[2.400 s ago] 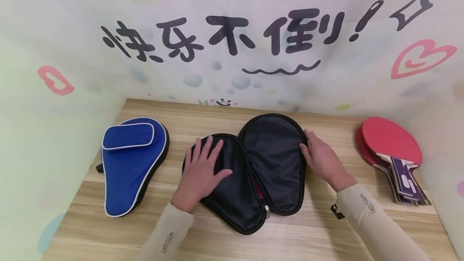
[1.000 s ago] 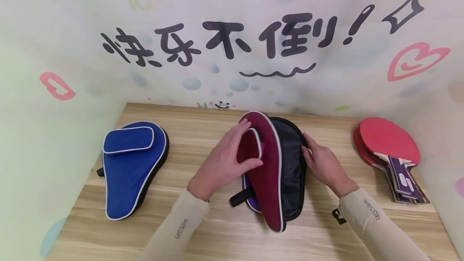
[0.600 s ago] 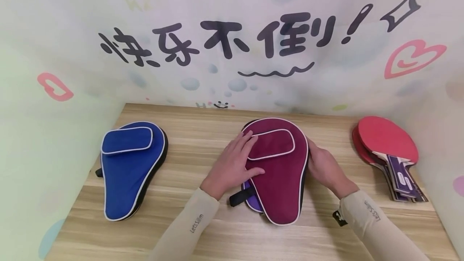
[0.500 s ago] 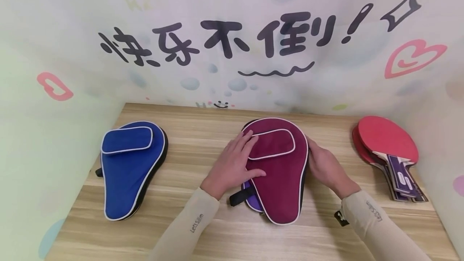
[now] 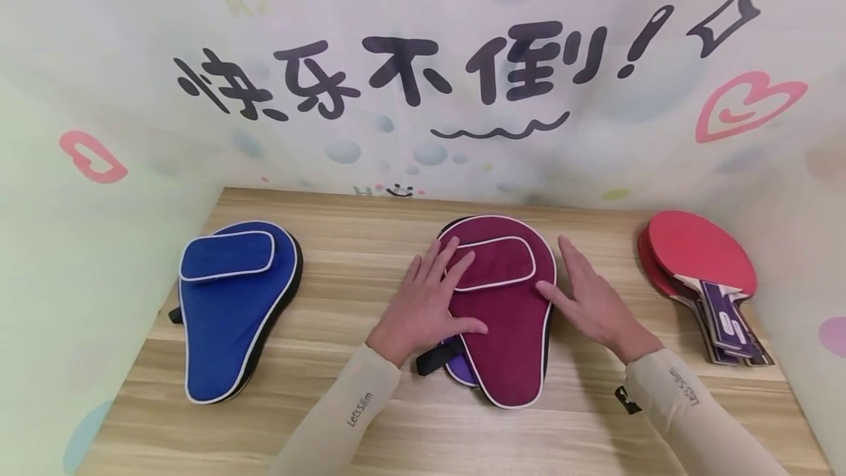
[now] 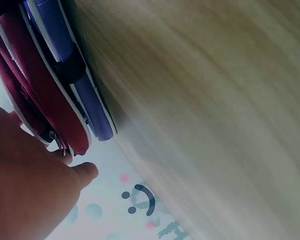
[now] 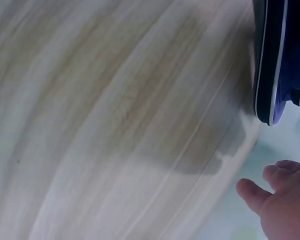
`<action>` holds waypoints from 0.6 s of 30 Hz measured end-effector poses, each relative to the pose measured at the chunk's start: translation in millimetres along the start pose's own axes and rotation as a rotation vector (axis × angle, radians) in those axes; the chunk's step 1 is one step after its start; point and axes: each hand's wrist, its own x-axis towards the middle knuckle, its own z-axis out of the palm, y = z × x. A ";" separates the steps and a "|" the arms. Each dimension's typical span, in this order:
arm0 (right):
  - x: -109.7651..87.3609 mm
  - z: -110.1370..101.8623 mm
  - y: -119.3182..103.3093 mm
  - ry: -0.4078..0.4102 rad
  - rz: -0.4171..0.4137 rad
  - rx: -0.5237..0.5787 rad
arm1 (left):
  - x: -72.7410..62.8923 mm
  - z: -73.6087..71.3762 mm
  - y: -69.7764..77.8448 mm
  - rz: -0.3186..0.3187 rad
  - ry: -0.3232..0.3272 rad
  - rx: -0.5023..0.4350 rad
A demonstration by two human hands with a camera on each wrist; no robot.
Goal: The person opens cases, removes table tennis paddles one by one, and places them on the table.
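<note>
A maroon table tennis paddle case with white piping and a front pocket lies face up in the middle of the table. Under it a purple case shows at the lower left, with a black strap; the left wrist view has both cases stacked edge-on. My left hand rests with spread fingers on the maroon case's left side, fingertips at the pocket. Beside the right edge is my right hand, fingers extended and gripping nothing, its thumb close to the edge. Whether that thumb touches it, I cannot tell.
A blue paddle case lies on the left of the wooden table. Several red paddles with purple handles are stacked at the right. A printed wall cloth stands behind the table's back edge.
Earlier two black sides lay side by side under my hands. My left hand turned the left case over onto the other, maroon face up. My right hand has just released the right edge.
</note>
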 end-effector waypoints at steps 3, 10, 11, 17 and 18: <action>1.0 4.1 -0.5 -0.008 0.000 -0.027 | -0.4 0.6 -1.2 0.005 0.001 0.015; 5.3 11.0 -8.8 -0.013 -0.011 -0.072 | 2.3 -0.6 -9.1 0.015 0.010 0.066; 6.2 12.2 -10.0 -0.017 -0.009 -0.076 | 2.9 -0.8 -10.7 0.017 0.013 0.069; 13.0 20.5 -15.8 -0.018 0.002 -0.076 | 5.7 -2.5 -21.4 0.030 0.027 0.081; 14.4 22.0 -17.2 -0.014 0.001 -0.067 | 5.9 -3.1 -23.3 0.030 0.029 0.079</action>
